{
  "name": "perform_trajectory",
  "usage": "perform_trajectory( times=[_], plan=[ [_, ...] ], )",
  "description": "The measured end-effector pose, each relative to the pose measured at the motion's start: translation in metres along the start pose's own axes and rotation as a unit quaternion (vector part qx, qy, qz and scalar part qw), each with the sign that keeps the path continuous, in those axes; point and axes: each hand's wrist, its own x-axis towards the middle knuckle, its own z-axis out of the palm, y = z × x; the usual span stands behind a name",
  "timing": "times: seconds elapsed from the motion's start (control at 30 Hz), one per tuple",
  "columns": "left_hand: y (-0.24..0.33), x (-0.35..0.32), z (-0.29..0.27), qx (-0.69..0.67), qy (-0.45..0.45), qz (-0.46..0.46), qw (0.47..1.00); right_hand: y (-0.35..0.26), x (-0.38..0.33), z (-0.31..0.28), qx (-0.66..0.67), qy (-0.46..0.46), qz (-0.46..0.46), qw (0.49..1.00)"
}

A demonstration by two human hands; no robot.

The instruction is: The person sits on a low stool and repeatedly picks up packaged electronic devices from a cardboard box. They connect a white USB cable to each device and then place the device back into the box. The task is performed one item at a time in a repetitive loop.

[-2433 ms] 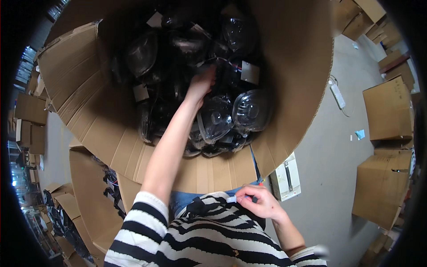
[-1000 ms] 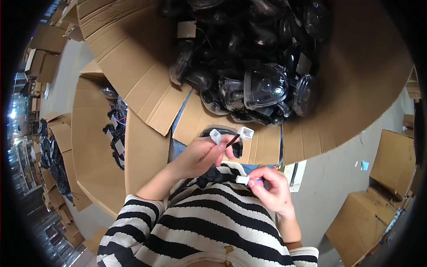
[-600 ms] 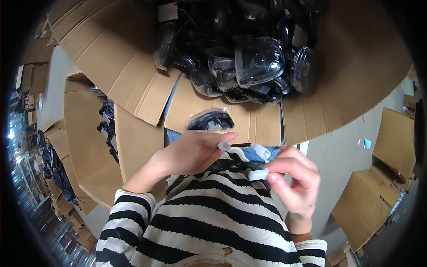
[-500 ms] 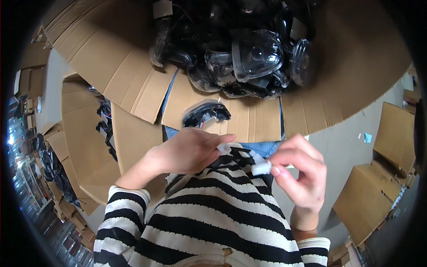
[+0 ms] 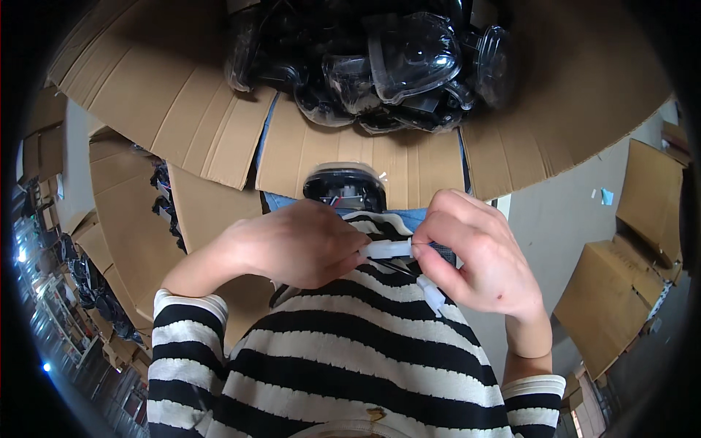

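In front of my striped top, my left hand [image 5: 303, 244] is closed, its fingertips pinching one end of a white plastic connector [image 5: 388, 250]. At the other end my right hand [image 5: 475, 255] pinches with thumb and forefinger, and a thin dark wire shows there. Below it a second white connector [image 5: 431, 293] hangs loose beside a dark cable. Just beyond my left hand, a black lamp unit [image 5: 345, 188] with a clear cover lies on the cardboard flap, with coloured wires in its open back. My left fingers partly hide the connector's end.
A large open carton [image 5: 175, 109] in front of me holds several black lamp units [image 5: 416, 58] with clear covers. Another carton [image 5: 120, 190] with black parts stands at the left. Brown boxes [image 5: 610, 314] stand on the grey floor [image 5: 544, 241] at the right.
My hands have come closer together, and a white connector now spans between their fingertips. The other connector hangs lower. The lamp unit appears turned, and the view has shifted slightly.
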Motion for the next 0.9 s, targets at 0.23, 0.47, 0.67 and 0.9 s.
perform_trajectory(
  times=[0.23,0.47,0.67,0.9],
  plan=[
    [-0.002,0.002,-0.003,-0.026,-0.02,0.002,0.999,0.003,-0.003,0.01,0.01,0.017,0.001,1.0],
    [-0.01,-0.012,0.005,-0.251,0.124,-0.1,0.955,0.008,-0.026,-0.019,0.156,0.11,0.101,0.976],
    [-0.013,-0.013,0.01,-0.27,0.181,-0.067,0.943,0.003,-0.027,-0.013,0.159,0.113,0.073,0.978],
    [-0.012,-0.01,0.009,-0.186,0.192,-0.04,0.963,-0.002,-0.023,-0.016,0.123,0.101,0.064,0.985]
  ],
)
